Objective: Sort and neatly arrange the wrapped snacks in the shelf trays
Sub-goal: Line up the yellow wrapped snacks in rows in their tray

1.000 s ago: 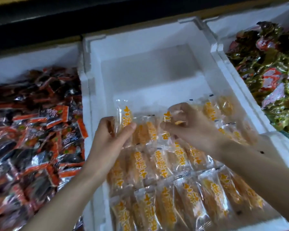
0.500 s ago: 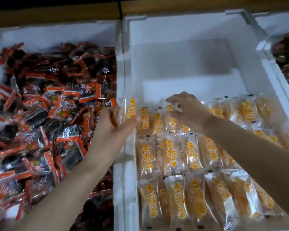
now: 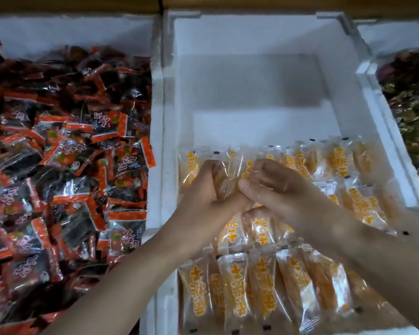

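White foam, middle tray (image 3: 169, 97): far half of the floor bare, near half filled with yellow packets (image 3: 264, 293) in three rows across. Clear wrap, orange print, packets side by side with long sides touching. Front row flat; back row partly on edge and leaning.

Left hand (image 3: 203, 192): over the left end of the back row, near the tray's left wall. Fingers (image 3: 209, 166) curled round one held packet (image 3: 224, 183) of the same yellow kind, roughly upright, between the two hands.

Right hand (image 3: 278, 189): directly beside the left hand and against it at the thumbs. Fingers (image 3: 264, 170) curled inward, thumb tip pressed to the right edge of the held packet in a pinch. Hand slightly blurred; anything further under the curled fingers not discernible.

Left tray (image 3: 70, 27): same white foam, wall to wall with the middle tray. Heaped with red-and-black packets (image 3: 70, 165), unsorted, lying at all angles.

Right tray (image 3: 370, 76): only partly in view, just beside the middle tray. Loose pile of green and red wrapped snacks (image 3: 411, 110) inside.

Brown shelf edge (image 3: 252, 2) along the top, behind all three trays.
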`<state>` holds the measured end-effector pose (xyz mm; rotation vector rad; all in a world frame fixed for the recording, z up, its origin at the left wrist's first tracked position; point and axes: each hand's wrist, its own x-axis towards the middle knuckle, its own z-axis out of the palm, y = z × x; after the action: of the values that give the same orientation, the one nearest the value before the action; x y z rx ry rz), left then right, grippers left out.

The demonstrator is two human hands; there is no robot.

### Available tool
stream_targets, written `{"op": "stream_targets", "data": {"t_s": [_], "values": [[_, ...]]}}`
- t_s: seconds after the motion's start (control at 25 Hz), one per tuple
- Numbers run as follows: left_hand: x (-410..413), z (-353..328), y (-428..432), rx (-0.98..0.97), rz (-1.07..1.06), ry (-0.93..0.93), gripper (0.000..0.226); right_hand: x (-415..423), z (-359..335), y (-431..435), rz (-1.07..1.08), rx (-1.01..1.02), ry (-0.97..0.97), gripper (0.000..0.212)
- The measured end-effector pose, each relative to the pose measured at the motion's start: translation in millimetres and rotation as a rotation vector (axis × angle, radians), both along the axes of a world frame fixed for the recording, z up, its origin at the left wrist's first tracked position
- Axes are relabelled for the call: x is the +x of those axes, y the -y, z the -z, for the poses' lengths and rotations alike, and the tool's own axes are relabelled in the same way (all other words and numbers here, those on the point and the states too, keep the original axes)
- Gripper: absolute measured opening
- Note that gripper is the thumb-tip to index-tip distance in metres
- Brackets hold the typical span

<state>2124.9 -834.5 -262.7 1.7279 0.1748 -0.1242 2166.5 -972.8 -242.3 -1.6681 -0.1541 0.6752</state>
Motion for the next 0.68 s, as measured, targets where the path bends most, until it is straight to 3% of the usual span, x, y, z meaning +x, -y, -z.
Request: {"op": "stream_targets", "data": {"t_s": [0.08, 0.2, 0.28, 0.44, 0.56, 0.68], "values": [[5.5, 3.1, 8.6, -0.009, 0.012, -0.035, 0.034, 10.3, -0.7, 17.5, 0.059, -0.042, 0.047, 0.029], [28.1, 10.2, 17.6, 0.002, -0.095, -0.157, 0.008, 40.4, 3.1, 37.5, 0.247, -0.127, 0.179, 0.017], [29.7, 17.6, 10.5, -0.063, -0.201, -0.161, 0.023, 66.9, 12.6, 46.7, 0.272, -0.245, 0.318, 0.022], [25.3, 15.8, 11.8, -0.052, -0.206, -0.140, 0.014, 99.3, 34.4, 39.4, 0.073, -0.465, 0.429, 0.023], [21.6, 18.7, 5.4, 0.064, -0.168, -0.074, 0.032, 105.6, 41.4, 31.8, -0.046, -0.511, 0.378, 0.031], [25.6, 14.1, 2.5, 0.131, -0.204, -0.057, 0.039, 106.8, 44.0, 31.3, -0.143, -0.686, 0.520, 0.039]]}}
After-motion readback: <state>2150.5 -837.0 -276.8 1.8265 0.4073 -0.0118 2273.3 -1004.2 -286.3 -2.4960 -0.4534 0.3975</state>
